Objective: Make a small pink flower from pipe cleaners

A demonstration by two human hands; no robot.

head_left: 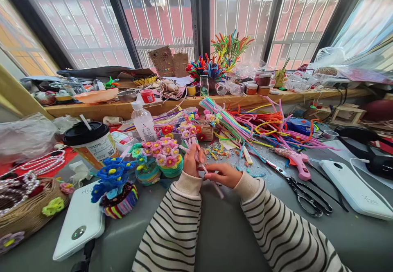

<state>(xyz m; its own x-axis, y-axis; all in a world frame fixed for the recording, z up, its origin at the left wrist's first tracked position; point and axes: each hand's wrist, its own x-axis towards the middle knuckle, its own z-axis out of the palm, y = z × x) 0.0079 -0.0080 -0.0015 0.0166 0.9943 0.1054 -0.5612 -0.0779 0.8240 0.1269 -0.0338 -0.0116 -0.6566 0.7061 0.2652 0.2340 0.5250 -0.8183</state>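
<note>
Together, left hand [190, 162] and right hand [223, 174] raised over the table [227, 231], fingers pinched shut around a pink pipe cleaner [205, 169].

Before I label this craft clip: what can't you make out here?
Head view only:
- Left hand covers the middle of the pink pipe cleaner; its shape there is hidden.
- Cup label print: too small to read.
- Woven basket: cut off by the left edge.
</note>
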